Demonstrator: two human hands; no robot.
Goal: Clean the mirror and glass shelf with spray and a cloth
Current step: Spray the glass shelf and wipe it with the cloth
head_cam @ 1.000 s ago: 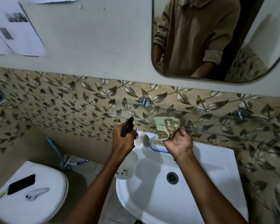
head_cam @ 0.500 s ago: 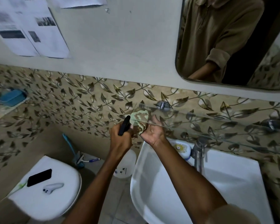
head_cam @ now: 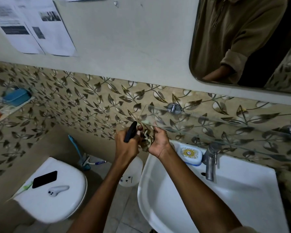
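Head camera looks down at the left end of the glass shelf (head_cam: 208, 121), fixed to the leaf-patterned tiles above the sink (head_cam: 242, 190). The right hand (head_cam: 159, 142) clutches a bunched cloth (head_cam: 147, 137) against the shelf's corner; the left hand (head_cam: 126, 145) is wrapped round the spray bottle (head_cam: 130, 132), its white body hanging below. I'd press the cloth flat and pinch both faces of the edge, wiping along it gently. The mirror (head_cam: 242, 41) hangs above, well apart.
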